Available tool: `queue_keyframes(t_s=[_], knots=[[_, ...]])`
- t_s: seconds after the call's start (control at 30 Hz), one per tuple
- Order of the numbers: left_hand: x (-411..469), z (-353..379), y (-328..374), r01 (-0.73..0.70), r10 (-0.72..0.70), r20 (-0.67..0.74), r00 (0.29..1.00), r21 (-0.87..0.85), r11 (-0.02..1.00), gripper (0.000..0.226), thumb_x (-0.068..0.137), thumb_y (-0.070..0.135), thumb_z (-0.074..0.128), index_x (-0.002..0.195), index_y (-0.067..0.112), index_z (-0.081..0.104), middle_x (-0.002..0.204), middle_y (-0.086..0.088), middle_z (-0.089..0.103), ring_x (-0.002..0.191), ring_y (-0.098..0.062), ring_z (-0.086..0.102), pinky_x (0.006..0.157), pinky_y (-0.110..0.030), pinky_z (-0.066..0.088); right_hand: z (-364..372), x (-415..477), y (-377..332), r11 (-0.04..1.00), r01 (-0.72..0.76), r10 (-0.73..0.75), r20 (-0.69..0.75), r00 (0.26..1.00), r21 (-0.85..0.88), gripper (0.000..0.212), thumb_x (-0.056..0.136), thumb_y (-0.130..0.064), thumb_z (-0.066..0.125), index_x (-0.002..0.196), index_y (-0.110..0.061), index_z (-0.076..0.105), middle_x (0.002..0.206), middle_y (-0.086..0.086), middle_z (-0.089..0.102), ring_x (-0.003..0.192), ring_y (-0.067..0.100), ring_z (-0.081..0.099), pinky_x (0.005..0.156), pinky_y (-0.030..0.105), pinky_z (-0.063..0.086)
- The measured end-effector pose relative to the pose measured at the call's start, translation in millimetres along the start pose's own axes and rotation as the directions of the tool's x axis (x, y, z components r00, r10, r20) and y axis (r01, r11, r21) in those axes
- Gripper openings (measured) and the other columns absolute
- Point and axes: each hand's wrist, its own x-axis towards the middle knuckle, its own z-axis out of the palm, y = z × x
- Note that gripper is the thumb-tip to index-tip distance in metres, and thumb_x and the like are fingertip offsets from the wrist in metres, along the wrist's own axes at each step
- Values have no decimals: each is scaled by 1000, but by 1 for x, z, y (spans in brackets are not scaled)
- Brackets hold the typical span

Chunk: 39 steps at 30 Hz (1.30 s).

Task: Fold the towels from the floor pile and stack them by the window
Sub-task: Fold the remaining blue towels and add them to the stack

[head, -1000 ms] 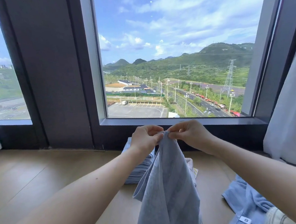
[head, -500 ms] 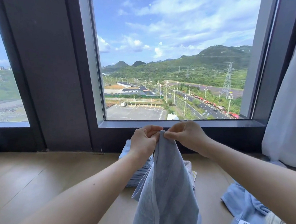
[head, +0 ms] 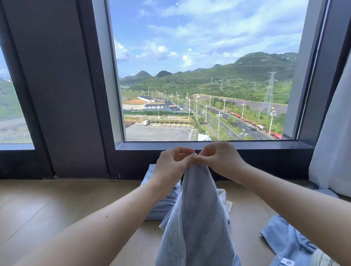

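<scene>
Wooden floor (head: 41, 215) is running up to a tall window (head: 213, 145) that is showing hills and a road. At about nine o'clock from the hanging cloth, a stack of folded towels (head: 163, 206) is sitting on the floor right under the sill, partly hidden by the left wrist. The left hand (head: 172, 166) and right hand (head: 220, 161) are meeting at the top edge of a pale grey-blue towel (head: 197, 224). Each is pinching it between curled fingers and thumb, knuckles almost touching, and the cloth is draping straight down towards six o'clock.

It is looking light, soft and limp, so it is likely going to sag wherever unsupported. Pinching the two top corners and spreading them apart is probably the best hold for squaring it.

At four o'clock a brighter blue towel (head: 286, 239) is lying crumpled on the floor, carrying a small white label (head: 287, 263) whose dark mark is too small for reading. At three o'clock a white curtain (head: 341, 142) is hanging.
</scene>
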Motion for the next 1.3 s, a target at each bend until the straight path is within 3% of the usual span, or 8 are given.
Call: queue_keyframes(t_s=[0.13, 0.3, 0.47, 0.7, 0.9, 1.07, 1.2, 1.3], knots=[[2, 0, -1, -32, 31, 9, 999, 107, 994, 15, 90, 16, 60, 85, 29, 64, 93, 3, 71, 97, -14, 64, 91, -30, 51, 1, 1, 4, 1000, 25, -25, 18, 1000, 0, 21, 79, -31, 72, 69, -13, 70, 66, -8, 59, 62, 2, 51, 58, 16, 38], [4, -2, 0, -36, 40, -27, 999, 131, 991, 12, 95, 15, 53, 96, 21, 64, 86, 8, 68, 82, -1, 61, 66, -6, 47, 0, 3, 5, 998, 50, -53, 114, 992, 27, 12, 81, -28, 70, 73, -20, 68, 72, -12, 60, 68, 0, 52, 65, 17, 42], [13, -3, 1, -6, 13, -53, 998, 129, 992, 25, 98, 10, 45, 85, 27, 59, 84, 5, 66, 71, -7, 55, 62, -16, 44, 2, 3, 7, 996, 76, -86, 195, 977, 54, 20, 81, -27, 69, 64, -30, 60, 80, -9, 57, 75, 4, 49, 76, 25, 41], [21, -18, -6, 32, -10, -163, 987, 137, 990, 24, 96, 7, 47, 83, 24, 59, 82, 1, 63, 73, -15, 51, 63, -22, 41, -14, 7, 19, 999, 35, -42, 297, 954, 27, 23, 84, -31, 66, 65, -19, 65, 88, 0, 65, 76, 8, 54, 74, 22, 41], [30, -40, -15, 57, -6, -269, 963, 180, 982, 19, 95, 5, 46, 93, 18, 60, 93, -6, 65, 74, -16, 55, 65, -25, 45, -12, 5, 24, 974, 114, -22, 415, 910, -198, 17, 82, -23, 63, 68, -23, 56, 78, 0, 61, 74, 12, 53, 71, 27, 44], [38, -54, -17, 27, 46, -326, 944, 215, 976, 19, 95, 7, 47, 91, 20, 60, 89, -2, 63, 66, -12, 51, 57, -20, 41, -23, 14, 26, 959, 139, -56, 314, 948, -248, 17, 85, -24, 64, 69, -27, 59, 70, -13, 59, 67, 1, 52, 65, 17, 40], [41, -68, -17, 19, 67, -387, 920, 214, 977, 23, 94, 5, 46, 86, 23, 59, 90, -4, 63, 63, -10, 49, 55, -20, 38, -31, 13, 35, 919, 163, -25, 359, 933, -359, 14, 84, -23, 63, 70, -24, 65, 73, -11, 61, 76, 5, 55, 74, 21, 40], [42, -72, -18, 26, 70, -400, 914, 229, 973, 23, 94, 5, 46, 87, 23, 58, 91, -4, 63, 64, -10, 49, 56, -21, 39, -31, 10, 41, 776, 254, -4, 399, 917, -577, 16, 86, -23, 57, 86, -11, 68, 91, 1, 67, 97, 14, 51, 92, 32, 31]])
